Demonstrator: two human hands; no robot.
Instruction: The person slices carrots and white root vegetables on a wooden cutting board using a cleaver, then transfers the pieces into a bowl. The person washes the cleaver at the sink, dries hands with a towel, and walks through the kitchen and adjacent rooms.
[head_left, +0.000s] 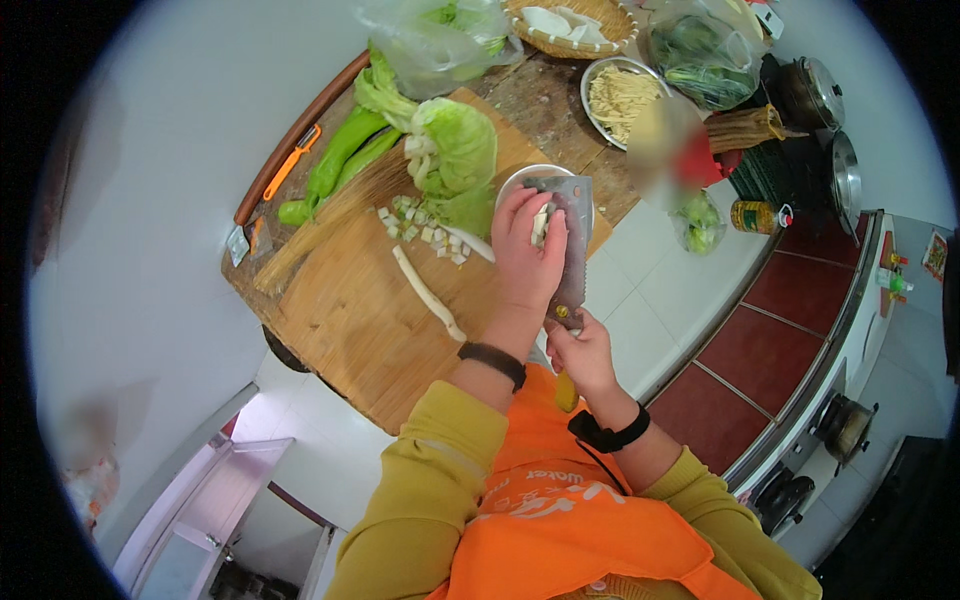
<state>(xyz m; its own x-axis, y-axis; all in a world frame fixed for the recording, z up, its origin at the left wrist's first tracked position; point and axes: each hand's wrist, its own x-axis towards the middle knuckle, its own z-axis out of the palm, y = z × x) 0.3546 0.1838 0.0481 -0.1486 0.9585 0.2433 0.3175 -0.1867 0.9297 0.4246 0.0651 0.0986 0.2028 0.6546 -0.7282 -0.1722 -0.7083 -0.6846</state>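
Note:
My right hand (589, 358) grips the handle of a metal cleaver (574, 259), whose blade points away from me. Against the flat of that blade, my left hand (529, 251) cups some pale cut pieces (540, 225). Both are over a white bowl (517, 176) at the right side of a wooden cutting board (352, 330); its inside is mostly hidden. Left of my left hand lie small pale-green and white diced pieces (431, 232). A thin, pale peeled stalk (426, 291) lies nearer to me, and lettuce leaves (457, 142) rest behind the dice.
A straw whisk (330, 225), green peppers (345, 150) and an orange peeler (292, 163) lie left. Farther back are a plastic bag of greens (442, 45), a woven basket (551, 46) and a metal bowl of pale strips (622, 97). An oil bottle (754, 217) stands on the floor, right.

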